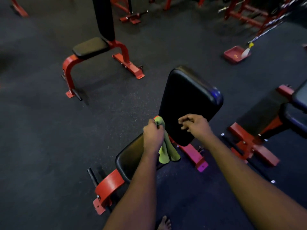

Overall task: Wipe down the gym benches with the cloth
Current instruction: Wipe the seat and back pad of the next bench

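Observation:
A black padded bench with a red frame stands right below me; its upright backrest (187, 100) rises in the middle and its seat pad (131, 156) lies lower left. My left hand (152, 136) grips a bunched green cloth (166, 151), which hangs down beside the backrest's left edge, over the seat. My right hand (196, 125) hovers in front of the lower backrest with fingers loosely spread, holding nothing.
A second black and red bench (93, 48) stands at the upper left, a third bench (295, 105) at the right edge. A red tray (235, 55) lies on the dark rubber floor at the upper right, below red racks (252, 15). A bare foot (164, 223) shows at the bottom.

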`<action>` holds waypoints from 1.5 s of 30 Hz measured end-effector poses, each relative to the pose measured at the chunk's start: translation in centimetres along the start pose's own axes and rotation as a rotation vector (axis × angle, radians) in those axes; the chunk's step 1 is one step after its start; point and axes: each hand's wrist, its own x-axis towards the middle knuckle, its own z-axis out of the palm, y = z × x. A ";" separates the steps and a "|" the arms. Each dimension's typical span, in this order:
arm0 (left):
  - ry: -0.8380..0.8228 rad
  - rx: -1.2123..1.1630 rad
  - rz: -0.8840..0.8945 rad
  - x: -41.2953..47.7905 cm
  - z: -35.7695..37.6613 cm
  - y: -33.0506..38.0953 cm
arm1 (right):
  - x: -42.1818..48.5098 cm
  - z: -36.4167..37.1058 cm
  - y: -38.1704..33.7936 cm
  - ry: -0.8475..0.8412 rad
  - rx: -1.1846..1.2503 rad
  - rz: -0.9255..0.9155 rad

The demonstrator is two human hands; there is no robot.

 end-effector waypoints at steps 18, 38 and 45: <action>0.577 -0.258 0.106 5.3 12.2 14.5 | 14.5 -12.8 -2.1 -0.179 -0.021 -0.247; 0.422 -0.491 0.133 1.3 20.1 14.1 | 15.2 -12.2 -1.0 -0.205 0.265 -0.207; 0.399 -0.483 -0.019 7.5 16.7 15.0 | 15.0 -11.9 -1.1 -0.167 0.248 -0.200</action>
